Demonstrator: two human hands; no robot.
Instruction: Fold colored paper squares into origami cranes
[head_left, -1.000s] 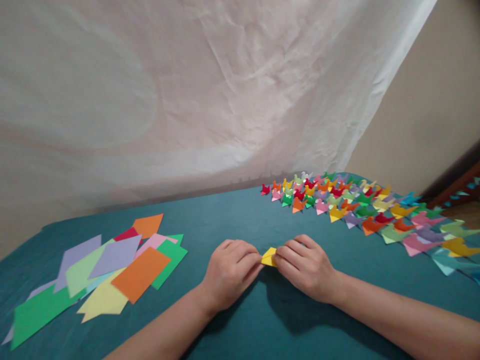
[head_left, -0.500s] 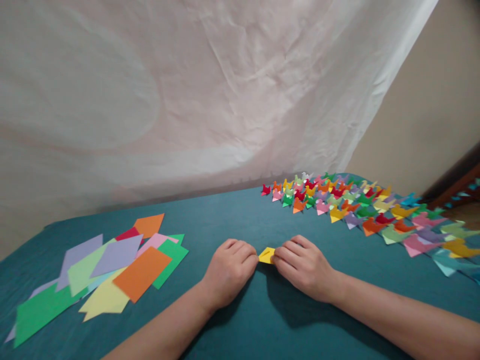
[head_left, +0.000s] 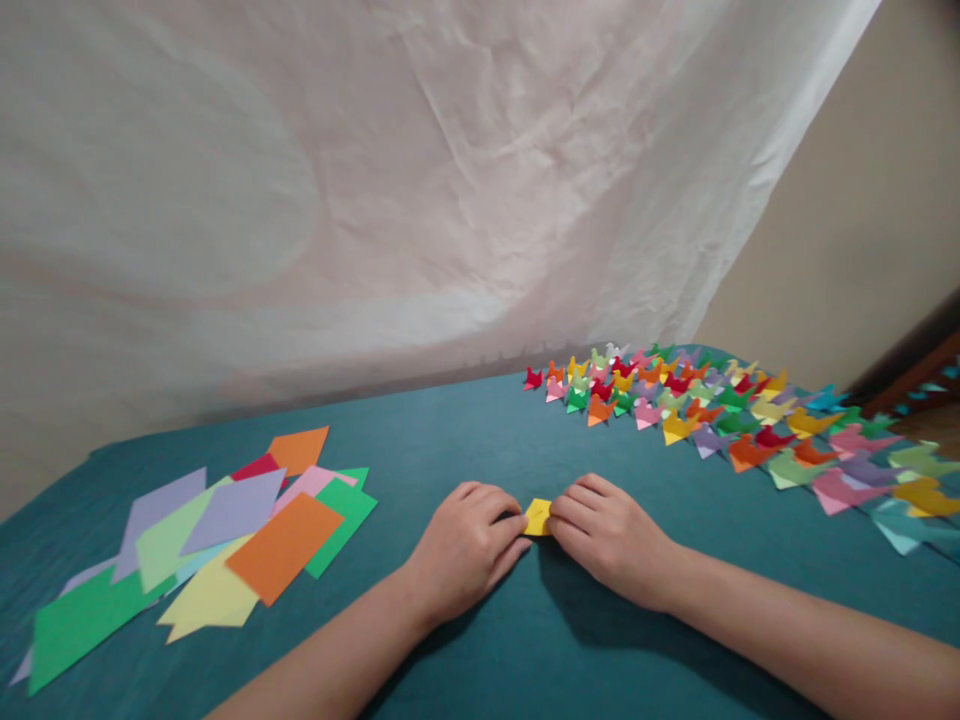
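Between my two hands, low over the middle of the table, is a small folded piece of yellow paper (head_left: 538, 518). My left hand (head_left: 476, 535) pinches its left end between thumb and fingers, with the thumb lower and the fingertips above. On the opposite end, my right hand (head_left: 604, 530) has its fingers closed on the paper. The fingers cover both ends, so only the middle part of the folded paper shows.
Flat coloured paper sheets (head_left: 285, 545) lie overlapping at the left on the teal tabletop (head_left: 420, 430). Rows of small folded paper birds (head_left: 679, 427) stand at the right. A pale hanging cloth (head_left: 450, 200) is behind the table.
My left thumb and fingers have shifted on the yellow paper and the thumb now shows below. The paper has moved slightly right and changed tilt. My right hand stays on its end.
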